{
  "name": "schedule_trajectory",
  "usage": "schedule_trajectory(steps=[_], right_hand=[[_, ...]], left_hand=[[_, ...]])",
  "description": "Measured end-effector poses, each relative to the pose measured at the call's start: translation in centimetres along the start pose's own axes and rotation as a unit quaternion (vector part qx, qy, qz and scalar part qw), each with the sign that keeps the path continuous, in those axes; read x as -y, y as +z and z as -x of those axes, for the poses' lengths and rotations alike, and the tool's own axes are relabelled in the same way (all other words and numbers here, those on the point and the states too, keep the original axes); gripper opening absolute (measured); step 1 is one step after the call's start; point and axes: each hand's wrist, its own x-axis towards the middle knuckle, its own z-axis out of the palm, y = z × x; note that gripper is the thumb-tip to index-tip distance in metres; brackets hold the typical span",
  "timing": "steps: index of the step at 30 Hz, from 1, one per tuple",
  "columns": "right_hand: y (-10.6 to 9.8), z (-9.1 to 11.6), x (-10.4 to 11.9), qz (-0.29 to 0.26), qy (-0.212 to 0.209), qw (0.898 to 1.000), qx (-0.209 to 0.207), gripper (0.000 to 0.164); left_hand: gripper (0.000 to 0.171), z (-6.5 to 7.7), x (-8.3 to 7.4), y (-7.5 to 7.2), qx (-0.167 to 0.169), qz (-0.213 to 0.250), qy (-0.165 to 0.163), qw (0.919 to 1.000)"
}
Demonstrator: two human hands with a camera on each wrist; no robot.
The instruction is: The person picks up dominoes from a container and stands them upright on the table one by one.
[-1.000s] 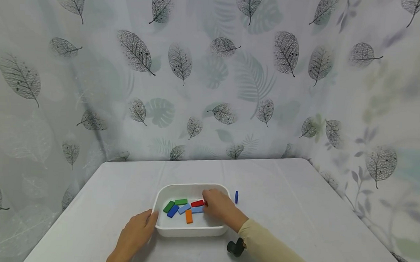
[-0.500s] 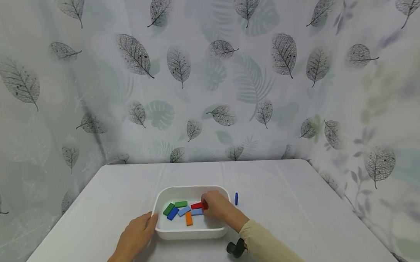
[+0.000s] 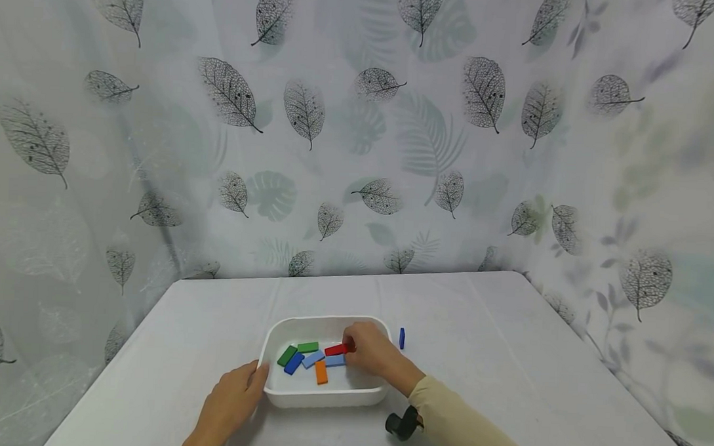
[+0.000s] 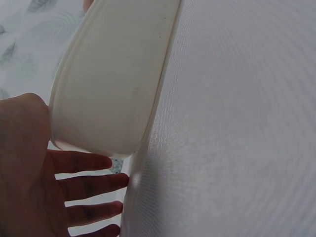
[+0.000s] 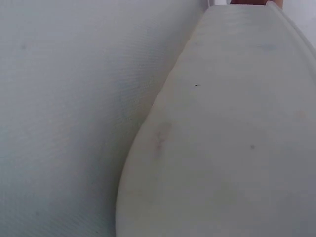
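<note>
A white plastic tub (image 3: 327,398) stands on the table holding several small flat blocks. My left hand (image 3: 233,392) grips the tub's left end; in the left wrist view the thumb side goes over the rim and the other fingers (image 4: 94,186) spread along the outside. My right hand (image 3: 369,350) reaches into the right side, pinching a red block (image 3: 351,347) right beside another red block (image 3: 335,349). Below them lies a light blue block (image 3: 335,361). Further left are an orange block (image 3: 321,373), green blocks (image 3: 308,346) and a dark blue block (image 3: 294,363).
A dark blue block (image 3: 402,338) stands upright on the white table (image 3: 477,339), just right of the tub. A small black device (image 3: 403,423) sits at the right wrist. Leaf-printed curtains (image 3: 348,150) hang behind the table and along both sides.
The right fingers have shifted slightly at the red blocks, and a red block now shows at their tips. The left hand and tub keep their places; the head view has tilted a little.
</note>
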Motion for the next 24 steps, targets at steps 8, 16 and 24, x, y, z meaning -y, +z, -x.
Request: schedule_trajectory(steps=[8, 16, 24], right_hand=[[-0.3, 0.2, 0.1, -0.047, -0.001, 0.998, -0.029, 0.012], [-1.7, 0.8, 0.4, -0.095, -0.002, 0.992, -0.088, 0.018], [-3.0, 1.3, 0.1, -0.136, 0.001, 0.984, -0.118, 0.021]], left_hand=[[0.055, 0.0, -0.1, 0.0, 0.0, 0.002, -0.003, 1.0], [0.055, 0.0, -0.2, -0.2, -0.002, 0.0, 0.003, 1.0], [0.053, -0.1, 0.0, 0.0, 0.0, 0.002, 0.005, 1.0]])
